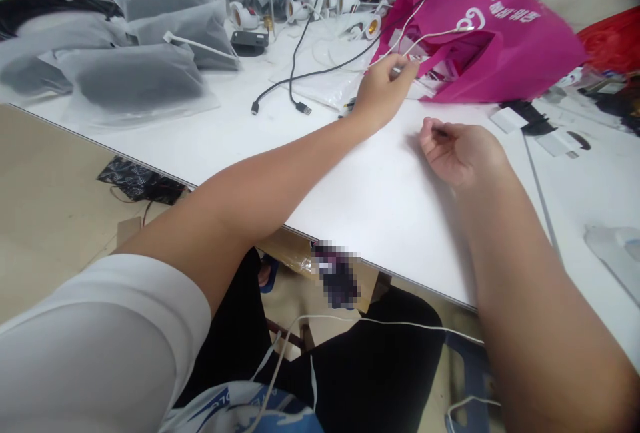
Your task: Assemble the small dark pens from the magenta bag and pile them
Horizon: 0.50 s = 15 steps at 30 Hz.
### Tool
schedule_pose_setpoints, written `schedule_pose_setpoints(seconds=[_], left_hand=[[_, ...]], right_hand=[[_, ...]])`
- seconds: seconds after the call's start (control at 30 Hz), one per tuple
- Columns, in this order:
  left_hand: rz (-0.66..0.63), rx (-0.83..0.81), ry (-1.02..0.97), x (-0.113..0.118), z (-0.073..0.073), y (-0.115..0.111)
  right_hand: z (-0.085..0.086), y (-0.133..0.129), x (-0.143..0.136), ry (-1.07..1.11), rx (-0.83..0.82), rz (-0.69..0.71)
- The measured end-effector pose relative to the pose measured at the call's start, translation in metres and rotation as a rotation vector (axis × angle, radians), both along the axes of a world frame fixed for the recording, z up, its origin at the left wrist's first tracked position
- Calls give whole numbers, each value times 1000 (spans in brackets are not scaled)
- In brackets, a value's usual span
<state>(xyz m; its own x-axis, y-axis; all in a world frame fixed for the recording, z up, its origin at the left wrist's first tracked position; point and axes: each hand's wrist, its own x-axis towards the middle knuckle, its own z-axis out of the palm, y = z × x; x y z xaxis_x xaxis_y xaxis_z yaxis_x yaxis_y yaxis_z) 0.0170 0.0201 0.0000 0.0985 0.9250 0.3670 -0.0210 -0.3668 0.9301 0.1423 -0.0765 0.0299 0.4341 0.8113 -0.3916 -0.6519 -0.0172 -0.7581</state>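
My left hand is at the near left side of a magenta bag, its fingers curled together by the bag's opening. Something small and greyish shows between its thumb and fingers, too small to name. My right hand rests palm up on the white table, to the right of and nearer than my left hand. Its fingers are curled inward, and a small dark spot shows at the fingertips; what it holds, if anything, is unclear. A black cable with USB plugs lies left of my left hand.
Frosted bags with dark contents lie at the left. White lamp sockets and a black device are at the back. White adapters sit right of the magenta bag. A clear plastic package lies at the right edge.
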Motion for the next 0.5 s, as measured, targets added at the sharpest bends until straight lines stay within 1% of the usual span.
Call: schedule_pose_setpoints(seconds=[0.1,0.23,0.3,0.37,0.43,0.5], left_hand=[[52,-56,-18,-6,0,11],[104,-33,170,-13,3,11],[112,-40,275,-14,3,11],[118,-50,332,-12,2,13],[107,-48,321,-10,-2,16],[86,-49,245,-7,-5,19]], right_hand=[[-4,0,1,-87,6,27],[-13,3,11,-224,13,82],[-17,6,16,-293,10,116],[-18,8,18,-327,-4,132],[-16,8,16,-319,-26,131],[-12,6,11,-296,-42,122]])
